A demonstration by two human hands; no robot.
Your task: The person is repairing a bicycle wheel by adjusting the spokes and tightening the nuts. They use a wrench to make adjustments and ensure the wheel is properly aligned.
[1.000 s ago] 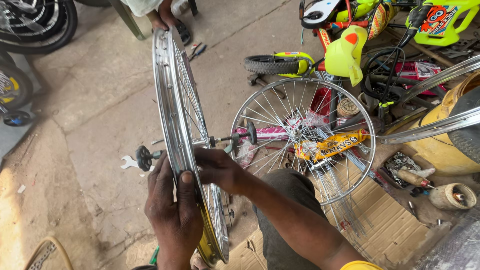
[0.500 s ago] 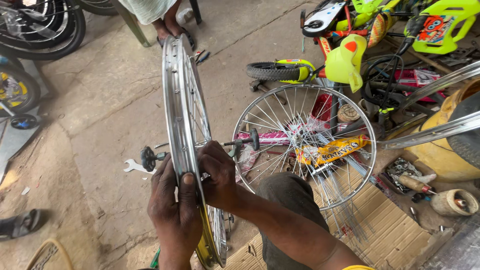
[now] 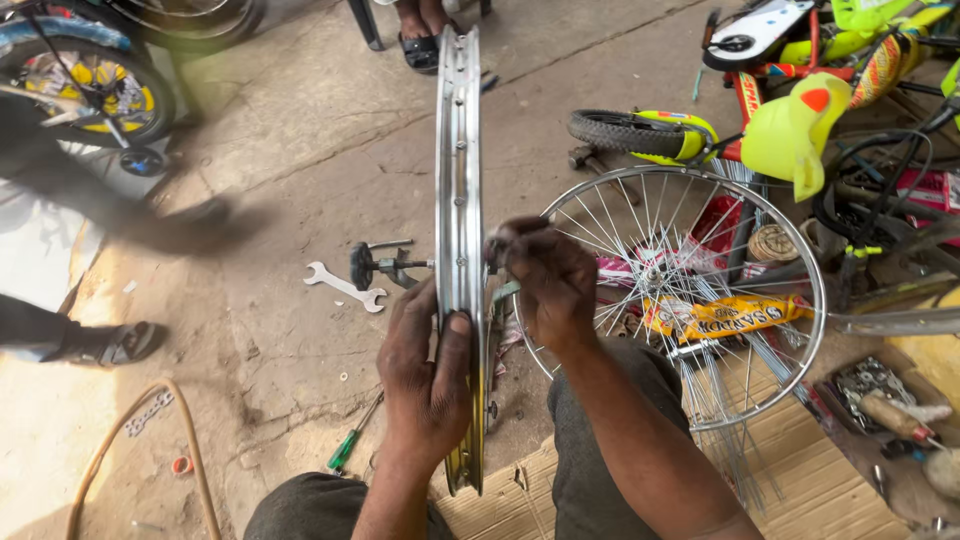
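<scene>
While the person sits on the ground, at the far left a hose curves over the concrete and another person's sandalled foot stands near it. Further right lie a wrench and a green screwdriver on the floor. The left hand is closed around the lower part of a bare wheel rim, with the thumb pressed on its near edge. The rim stands upright and edge-on to the camera, so its long axis runs from the person's lap away toward the top of the view. An axle with a hub sticks out to the left from the middle of the rim. The right hand is just beside the rim on its right side, at middle height, with the fingertips pinched together on something small at the rim; what it is cannot be told. This hand is the nearer one to the hub. Behind it leans a finished spoked wheel, and a small yellow-green bicycle lies at the far right. Compared with a moment earlier, the rim is now more exactly edge-on, and the right hand has moved a little higher and away from the left hand.
</scene>
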